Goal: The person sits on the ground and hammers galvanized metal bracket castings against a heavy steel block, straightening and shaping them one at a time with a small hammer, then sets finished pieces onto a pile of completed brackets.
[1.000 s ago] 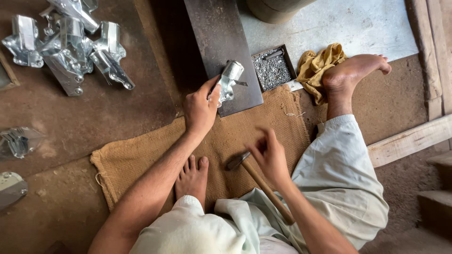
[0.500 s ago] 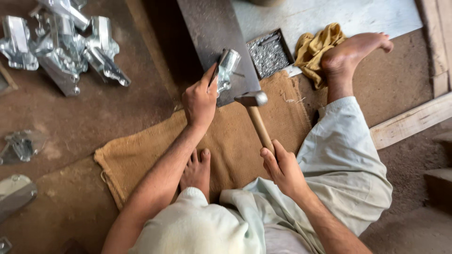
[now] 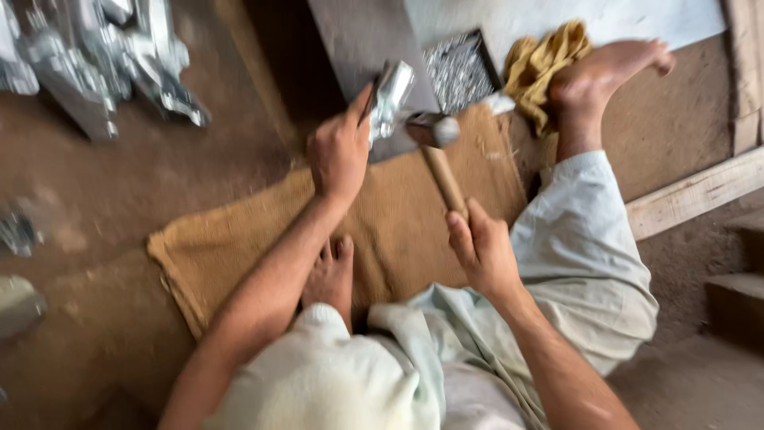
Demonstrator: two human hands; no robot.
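nearest the camera: the person sits on a burlap mat (image 3: 239,247) w/ one bare foot (image 3: 333,275) tucked in on it and light-coloured trousers (image 3: 573,271) over the legs. right hand (image 3: 484,248) is wrapped closed around the lower end of the wooden handle of a hammer (image 3: 438,155); fingers fully curled, no gap showing. the hammer head sits up by the workpiece, touching or just short of it; the frame is motion-blurred, so contact can't be confirmed. handling note: head-heavy tool, stiff shaft, dry wood gives fair grip; a hold low on the handle, as here, gives the most swing. left hand (image 3: 341,153) is closed on a small shiny metal part (image 3: 391,97), thumb and fingers pinching its lower body and standing it upright on the dark steel plate (image 3: 358,40) that lies at the mat's far edge. the part looks like a rigid galvanised pressing or casting: hard, smooth, prob. slippery, likely w/ sharp edges, light for its size. best held low and from the side, fingers clear of the struck top. just beyond: a shallow square tray (image 3: 460,68) of small bright fasteners, a yellow cloth (image 3: 545,60) under the other foot (image 3: 605,72). far left: a pile of similar metal parts (image 3: 95,56) on the dirt floor.
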